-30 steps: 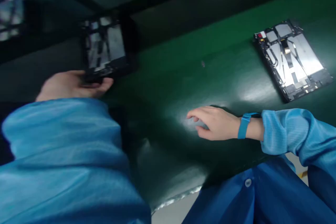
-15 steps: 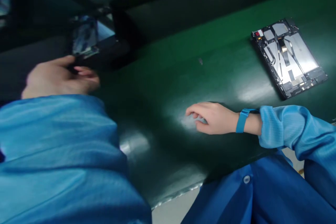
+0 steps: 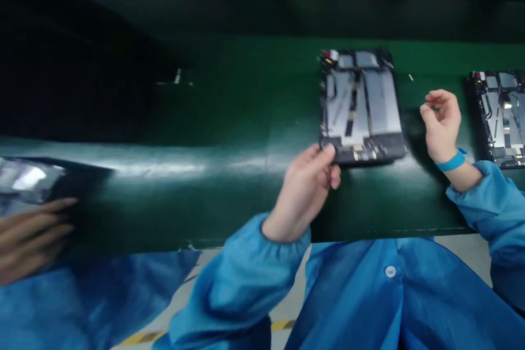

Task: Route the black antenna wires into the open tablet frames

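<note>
My left hand (image 3: 307, 188) grips the lower left corner of an opened tablet (image 3: 363, 106), thumb on top and fingers beneath. Its inside faces up, showing silver plates, dark ribbon cables and a black frame; it is a little blurred. To the right of this tablet, my right hand (image 3: 443, 123) is raised with loosely bent fingers and nothing visible in them. A blue band circles that wrist. A second opened tablet (image 3: 498, 120) lies just right of my right hand, cut off by the picture's edge.
A green-topped bench (image 3: 246, 120) runs across the view, with a dark raised ledge behind. At far left, a co-worker's blurred hand (image 3: 35, 238) is by another shiny device (image 3: 30, 178). A tiny pale scrap (image 3: 410, 77) lies behind my right hand.
The view has swung left to right across the bench. My left hand, earlier by a device at the dark left side, now holds a tablet in front of me. My right hand has lifted.
</note>
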Available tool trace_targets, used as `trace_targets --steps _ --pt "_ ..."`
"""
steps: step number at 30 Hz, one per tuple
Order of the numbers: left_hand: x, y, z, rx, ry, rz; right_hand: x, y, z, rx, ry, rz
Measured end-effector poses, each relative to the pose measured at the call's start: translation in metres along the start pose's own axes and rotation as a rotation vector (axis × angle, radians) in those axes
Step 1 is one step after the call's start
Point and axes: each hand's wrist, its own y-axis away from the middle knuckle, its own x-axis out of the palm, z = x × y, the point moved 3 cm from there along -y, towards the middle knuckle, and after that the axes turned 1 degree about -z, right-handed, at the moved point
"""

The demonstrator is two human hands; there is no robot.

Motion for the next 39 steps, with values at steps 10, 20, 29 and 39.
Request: trace_targets --steps 10,20,29,39 --pt "-0.054 0.052 0.039 0.08 -0.987 0.342 0.009 0.001 0.046 -0.147 0.291 0.358" --pt "0.049 0.005 -0.022 0.53 -1.84 0.152 0.028 0.017 0.115 -0.167 1.087 0.98" --pt "0.061 -0.01 -0.032 0.465 -1.943 0.182 0.041 0.013 0.118 -0.24 1.256 0.97" --pt "-0.017 -0.021 -0.029 0.302 -1.668 -0.002 0.03 0.02 0.091 -0.343 1.116 0.688"
